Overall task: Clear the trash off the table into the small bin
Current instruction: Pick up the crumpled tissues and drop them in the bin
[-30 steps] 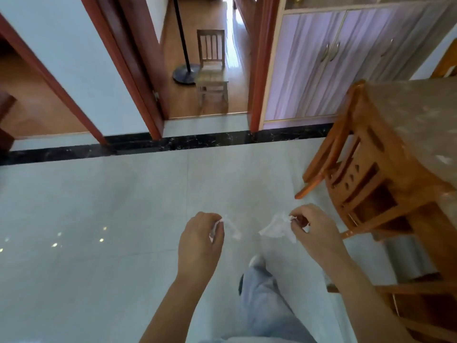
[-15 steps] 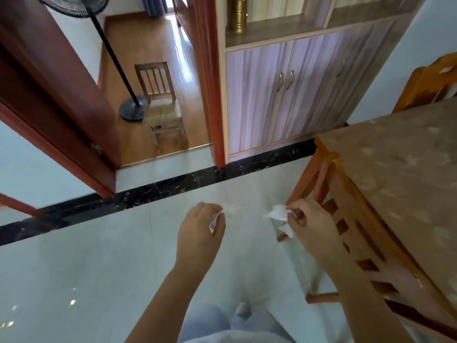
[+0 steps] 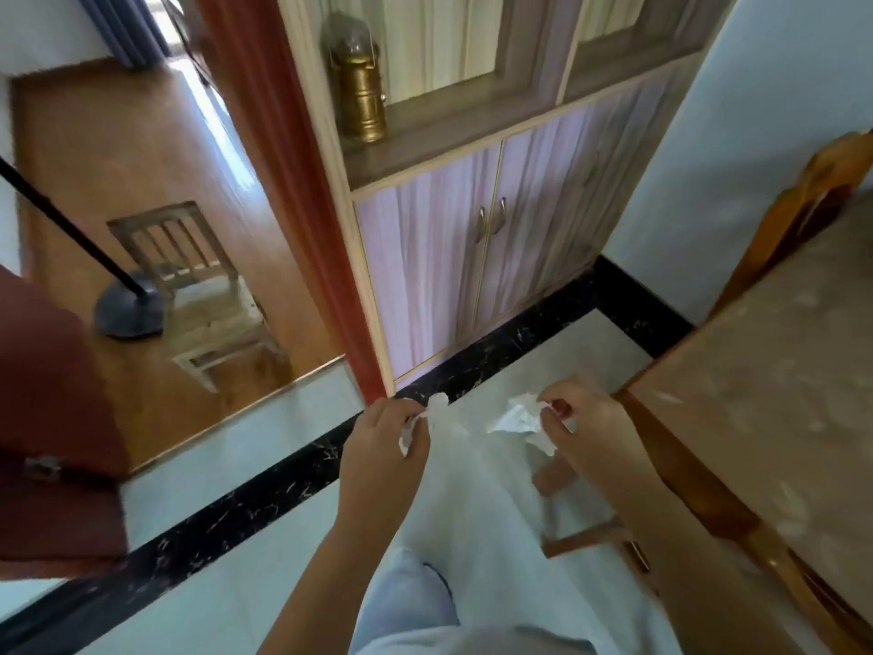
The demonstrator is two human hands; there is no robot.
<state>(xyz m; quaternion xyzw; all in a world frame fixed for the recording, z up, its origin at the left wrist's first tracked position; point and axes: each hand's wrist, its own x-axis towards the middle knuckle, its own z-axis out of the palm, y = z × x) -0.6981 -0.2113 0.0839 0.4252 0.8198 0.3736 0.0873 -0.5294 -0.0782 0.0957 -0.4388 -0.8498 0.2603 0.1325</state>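
Note:
My left hand [image 3: 385, 446] is closed around a small crumpled white tissue scrap [image 3: 412, 425] that pokes out between thumb and fingers. My right hand [image 3: 586, 430] pinches a larger crumpled white tissue [image 3: 517, 416] by its edge. Both hands hover over the pale tiled floor, a short gap between them. The wooden table [image 3: 774, 371] with a mottled stone top lies to my right, its corner just beside my right hand. No bin is in view.
A purple-fronted cabinet [image 3: 453, 257] with a brass lantern [image 3: 361, 92] on its shelf stands ahead. A red door frame [image 3: 302, 191] opens left onto a wood-floored room with a small chair [image 3: 198, 295] and a fan stand base [image 3: 127, 309]. A wooden chair back [image 3: 803, 205] is at far right.
The view has swung right and up, bringing the cabinet and the table closer. Both hands keep their tissues, held at much the same spacing.

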